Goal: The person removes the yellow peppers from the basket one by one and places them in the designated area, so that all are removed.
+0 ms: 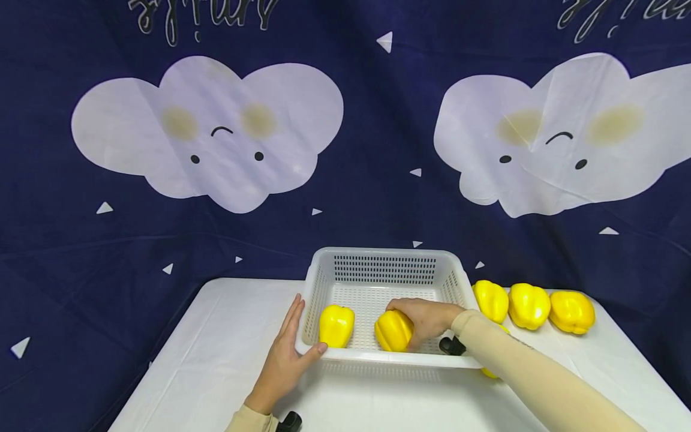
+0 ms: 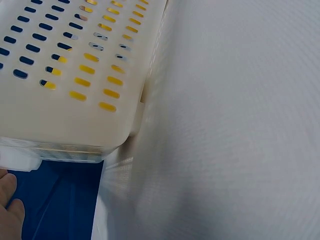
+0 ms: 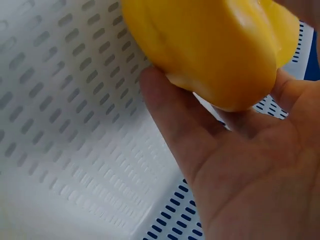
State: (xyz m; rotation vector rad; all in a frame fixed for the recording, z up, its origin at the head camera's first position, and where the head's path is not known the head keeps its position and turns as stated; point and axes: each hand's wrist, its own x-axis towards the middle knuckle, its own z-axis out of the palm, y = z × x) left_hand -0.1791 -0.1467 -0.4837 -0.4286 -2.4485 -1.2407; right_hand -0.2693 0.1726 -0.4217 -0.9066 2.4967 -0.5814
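A white perforated plastic basket (image 1: 385, 359) sits on the table in the head view. Inside it, at the left, a yellow bell pepper (image 1: 336, 327) stands by itself. My right hand (image 1: 429, 319) reaches into the basket and grips a second yellow bell pepper (image 1: 393, 330); in the right wrist view the fingers (image 3: 170, 112) curve under this pepper (image 3: 210, 50). My left hand (image 1: 286, 357) rests against the basket's left side, fingers extended along the outside and thumb on the front rim. Only some of its fingertips (image 2: 9, 192) show in the left wrist view, at the lower left.
Several yellow bell peppers lie on the table right of the basket, including one at the far end (image 1: 572, 312); my right forearm partly covers others. A white cloth (image 1: 216, 336) covers the table. Behind hangs a dark blue curtain (image 1: 378, 198) with cloud prints.
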